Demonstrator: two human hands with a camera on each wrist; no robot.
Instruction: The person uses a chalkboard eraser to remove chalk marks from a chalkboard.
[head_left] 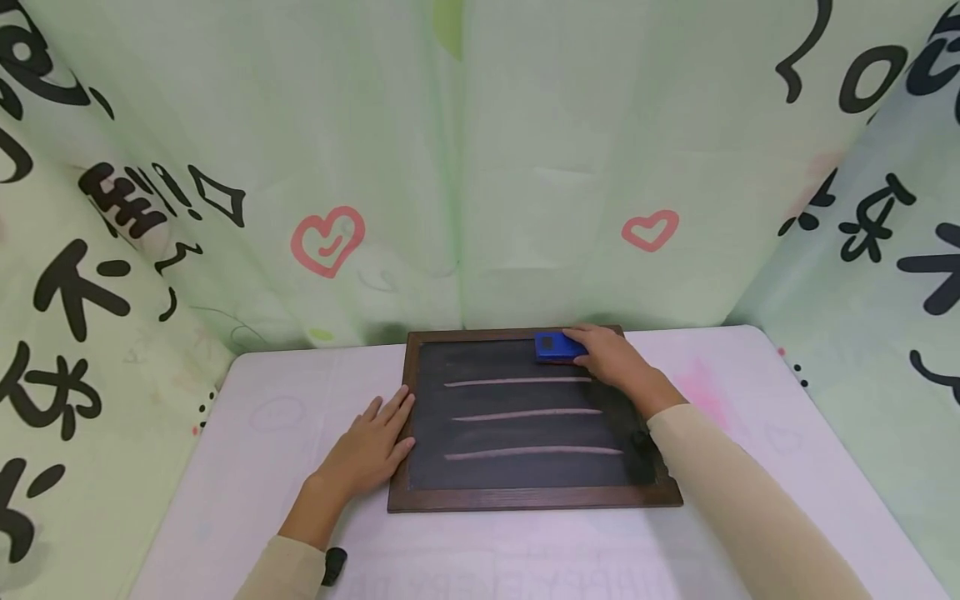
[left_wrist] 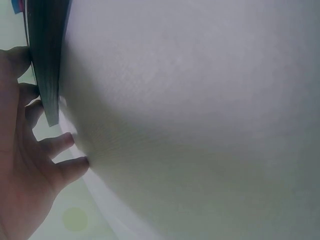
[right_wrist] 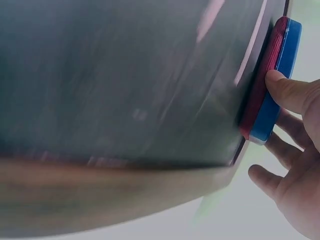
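Note:
A dark chalkboard in a brown wooden frame lies on the white table, with three pale chalk lines across it. My right hand grips a blue eraser with a red felt underside at the board's far edge, right of centre. The eraser lies flat on the board. My left hand rests flat on the table, fingers straight, touching the frame's left side. The left hand shows at the frame's edge in the left wrist view.
Pale green curtains printed with black characters and pink hearts close in the table on three sides. A faint pink smudge marks the tabletop right of the board. A small black object sits at my left sleeve.

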